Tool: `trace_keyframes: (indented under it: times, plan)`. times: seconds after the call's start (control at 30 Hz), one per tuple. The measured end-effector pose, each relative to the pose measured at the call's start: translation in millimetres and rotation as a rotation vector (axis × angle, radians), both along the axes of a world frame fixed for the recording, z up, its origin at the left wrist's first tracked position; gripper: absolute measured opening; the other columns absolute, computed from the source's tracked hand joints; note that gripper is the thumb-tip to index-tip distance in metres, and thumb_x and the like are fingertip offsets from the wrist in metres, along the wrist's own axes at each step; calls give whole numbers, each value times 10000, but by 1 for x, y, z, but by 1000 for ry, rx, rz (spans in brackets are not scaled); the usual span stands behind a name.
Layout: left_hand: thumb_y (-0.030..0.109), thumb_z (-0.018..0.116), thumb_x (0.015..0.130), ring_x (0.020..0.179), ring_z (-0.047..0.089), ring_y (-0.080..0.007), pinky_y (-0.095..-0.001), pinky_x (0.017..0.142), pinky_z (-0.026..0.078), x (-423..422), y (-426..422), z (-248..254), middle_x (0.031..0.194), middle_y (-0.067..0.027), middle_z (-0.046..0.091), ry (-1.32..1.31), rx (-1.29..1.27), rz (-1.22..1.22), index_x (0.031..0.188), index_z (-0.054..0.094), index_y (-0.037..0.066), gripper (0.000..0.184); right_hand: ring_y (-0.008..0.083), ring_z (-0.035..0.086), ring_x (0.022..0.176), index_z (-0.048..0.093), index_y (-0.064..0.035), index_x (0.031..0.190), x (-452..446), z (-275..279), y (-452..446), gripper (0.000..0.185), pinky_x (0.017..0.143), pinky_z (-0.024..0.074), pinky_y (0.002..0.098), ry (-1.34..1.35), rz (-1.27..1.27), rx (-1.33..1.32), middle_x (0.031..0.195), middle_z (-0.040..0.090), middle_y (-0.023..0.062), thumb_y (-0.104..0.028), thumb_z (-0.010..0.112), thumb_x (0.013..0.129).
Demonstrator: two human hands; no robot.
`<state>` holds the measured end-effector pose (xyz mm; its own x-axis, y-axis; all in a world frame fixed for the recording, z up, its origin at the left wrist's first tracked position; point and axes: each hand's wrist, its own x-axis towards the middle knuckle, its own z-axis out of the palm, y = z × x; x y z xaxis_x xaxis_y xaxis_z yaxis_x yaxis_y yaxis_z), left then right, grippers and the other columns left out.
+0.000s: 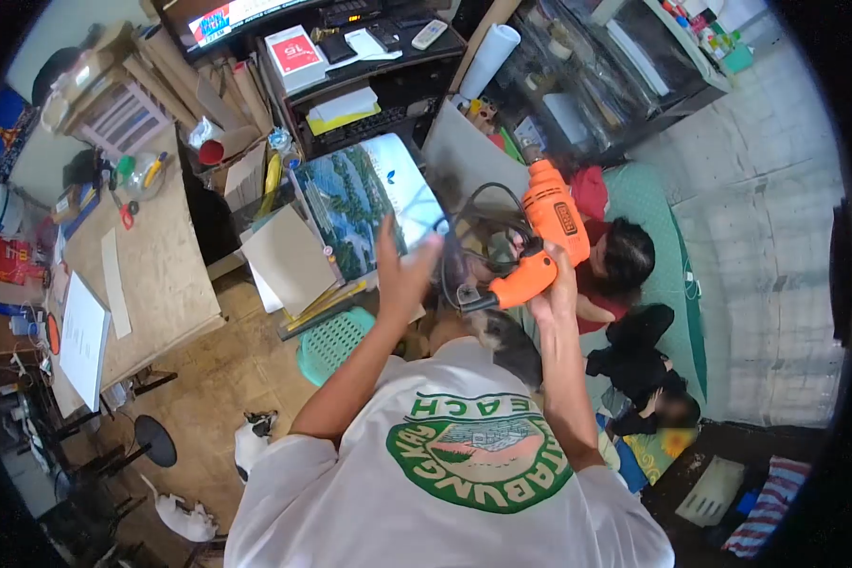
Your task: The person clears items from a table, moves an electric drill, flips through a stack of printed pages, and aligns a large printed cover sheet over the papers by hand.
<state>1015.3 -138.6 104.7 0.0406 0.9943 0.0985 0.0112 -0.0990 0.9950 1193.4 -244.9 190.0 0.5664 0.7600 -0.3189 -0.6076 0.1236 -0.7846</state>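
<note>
My right hand (557, 287) grips an orange power drill (554, 213) by its handle, the chuck pointing up and away from me. A black cord (473, 204) loops beside the drill, between it and my other hand. My left hand (405, 270) is raised in front of my chest, fingers spread and slightly blurred, with nothing visible in it. Behind that hand lies a glossy printed sheet with a landscape picture (346, 204).
A wooden table (175, 284) stands at left, with red scissors (126, 213) and a white board (83, 341). A green stool (336, 346) is near my left arm. Two people are at right by a green mattress (648, 194). White animals (185, 518) lie on the floor.
</note>
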Motion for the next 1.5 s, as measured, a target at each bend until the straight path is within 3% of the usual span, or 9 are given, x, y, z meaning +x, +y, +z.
trace_keyframes:
  times: [0.1, 0.2, 0.27, 0.4, 0.6, 0.7, 1.07, 1.43, 1.5]
  plan:
    - [624, 586, 863, 1252, 520, -379, -511, 1080, 354, 0, 33, 25, 1398, -240, 476, -746, -1368, -628, 1413, 390, -3, 857, 225, 656, 893, 490, -43, 1248, 32, -4, 40, 405, 732, 570, 385, 169, 33, 101, 1073, 644, 160, -206, 618, 900]
    - [709, 486, 867, 1135, 603, -385, -533, 1006, 432, 51, 66, -2, 1293, -210, 578, -1040, -1413, -858, 1376, 433, 25, 854, 228, 650, 920, 506, -28, 1231, 77, -29, 79, 394, 764, 566, 394, 257, 120, 112, 1055, 649, 169, -215, 618, 902]
    - [657, 493, 897, 1006, 659, -352, -489, 905, 515, 94, 112, -12, 1161, -144, 653, -1110, -1061, -607, 1311, 489, 30, 751, 231, 652, 929, 516, -16, 1215, 107, -50, 102, 380, 775, 565, 382, 257, 175, 129, 1081, 642, 152, -208, 616, 903]
    - [412, 595, 946, 755, 640, -246, -412, 730, 529, 190, 212, -19, 1000, -68, 667, -369, -910, -521, 1185, 563, 19, 462, 215, 653, 877, 518, -45, 1216, 176, -130, 167, 389, 743, 570, 391, 203, 14, 23, 1086, 625, 78, -203, 641, 883]
    - [283, 612, 886, 933, 592, -527, -515, 829, 491, 341, 331, -105, 969, -334, 631, 615, -33, -603, 1145, 478, -95, 477, 224, 644, 838, 539, -151, 1208, 287, -274, 264, 345, 743, 568, 463, 445, -117, -113, 1035, 654, 85, -252, 634, 893]
    - [278, 619, 887, 1053, 594, -470, -514, 902, 481, 409, 387, -155, 1025, -309, 645, 696, -236, -674, 1213, 507, -35, 465, 224, 636, 861, 556, -130, 1159, 325, -312, 322, 307, 760, 560, 456, 408, -114, -80, 980, 629, 60, -266, 642, 896]
    - [175, 627, 844, 936, 641, -452, -525, 844, 511, 502, 450, -256, 990, -297, 649, 887, 97, -552, 1272, 483, -35, 498, 193, 632, 915, 607, -106, 1120, 449, -460, 422, 251, 797, 533, 385, 274, -121, -49, 994, 628, 31, -261, 626, 923]
    - [288, 753, 782, 1164, 570, -413, -473, 976, 484, 557, 470, -291, 1234, -279, 572, 882, 309, -771, 1363, 430, -7, 727, 197, 627, 983, 550, -55, 1262, 487, -499, 486, 397, 837, 524, 354, 94, -245, -316, 1097, 632, 83, -336, 545, 983]
    - [269, 747, 781, 1173, 570, -394, -475, 983, 483, 566, 480, -300, 1263, -256, 559, 842, 389, -745, 1375, 421, 4, 727, 179, 627, 852, 615, -81, 1137, 497, -505, 498, 353, 770, 516, 354, 168, -284, -32, 946, 655, 54, -373, 601, 941]
